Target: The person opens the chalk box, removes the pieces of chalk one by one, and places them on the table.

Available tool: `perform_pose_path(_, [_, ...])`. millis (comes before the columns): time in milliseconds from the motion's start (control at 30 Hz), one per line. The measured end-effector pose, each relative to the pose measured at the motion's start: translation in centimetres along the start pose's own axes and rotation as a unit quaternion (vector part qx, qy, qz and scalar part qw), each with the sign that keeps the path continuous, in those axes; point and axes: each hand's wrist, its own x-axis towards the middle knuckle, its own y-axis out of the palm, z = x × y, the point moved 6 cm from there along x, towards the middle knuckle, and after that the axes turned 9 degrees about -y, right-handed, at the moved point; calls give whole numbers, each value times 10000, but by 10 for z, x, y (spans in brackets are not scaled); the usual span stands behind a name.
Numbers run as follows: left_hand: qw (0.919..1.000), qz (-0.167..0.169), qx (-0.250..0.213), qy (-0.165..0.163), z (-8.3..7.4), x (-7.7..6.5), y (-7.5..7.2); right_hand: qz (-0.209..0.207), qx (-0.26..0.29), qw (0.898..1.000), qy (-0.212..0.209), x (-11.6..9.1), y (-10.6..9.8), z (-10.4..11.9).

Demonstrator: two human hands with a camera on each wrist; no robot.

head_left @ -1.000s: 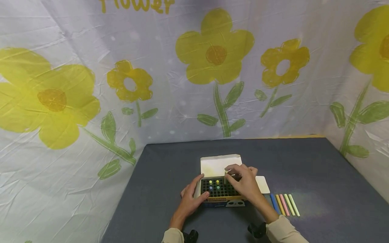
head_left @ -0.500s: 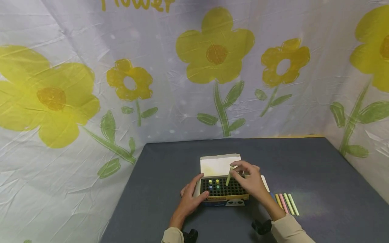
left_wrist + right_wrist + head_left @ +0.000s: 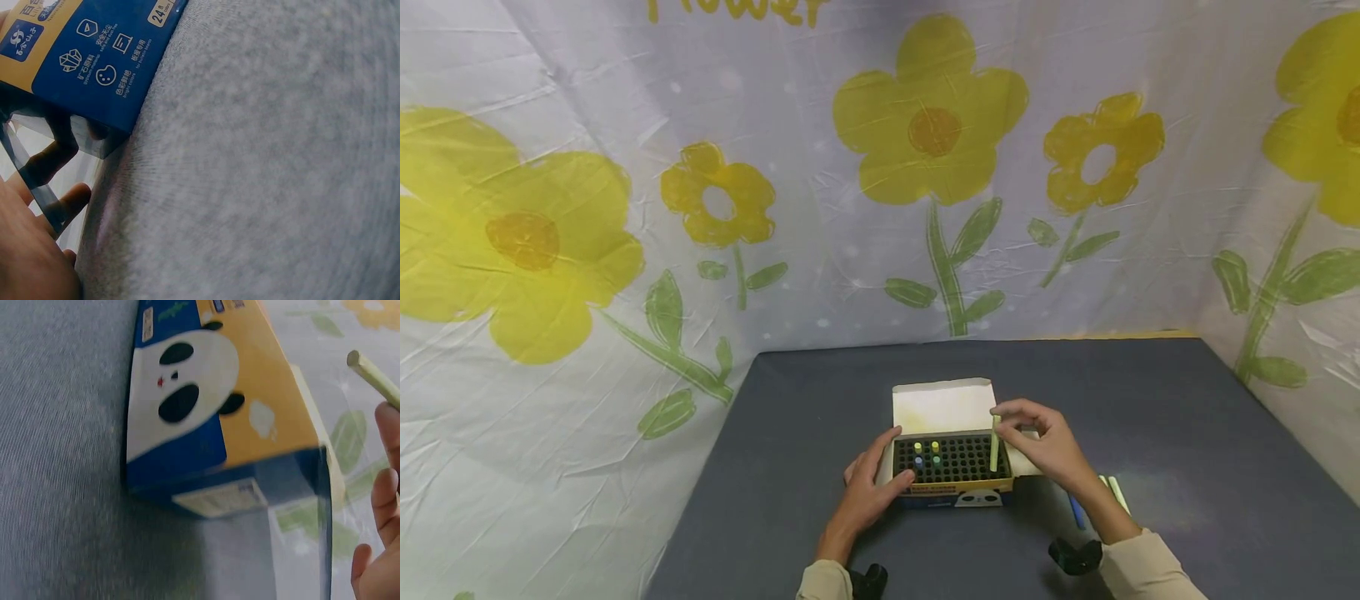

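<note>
In the head view, the chalk box [image 3: 961,492] lies with its lid [image 3: 943,404] folded back, showing a black grid of holes. Several chalk ends stand in the left part of the grid, among them a yellow one [image 3: 936,447] and a blue one [image 3: 919,462]. My left hand [image 3: 868,498] holds the box's left end, thumb at the front edge. My right hand [image 3: 1051,446] pinches a pale green chalk stick [image 3: 995,446] by its top, nearly upright over the grid's right end. In the right wrist view, the stick's lower end [image 3: 355,359] is clear of the box.
Right of the box, loose chalk sticks lie on the dark table [image 3: 820,408], partly hidden by my right forearm: a blue one [image 3: 1077,511] and pale green ones [image 3: 1120,494]. A white side flap [image 3: 1024,465] sticks out under my right hand. A flower-printed curtain [image 3: 820,250] hangs behind.
My right hand has moved right with the pale green chalk, from the grid's middle to its right end; the stick tilted, then came back nearly upright. My left hand stays on the box.
</note>
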Motion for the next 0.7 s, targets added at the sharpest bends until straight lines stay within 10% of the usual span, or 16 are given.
perform_pose_path(700, [10000,29,-45,70,-1,1,1,437,-507,9908,1172,-52,-80,-28])
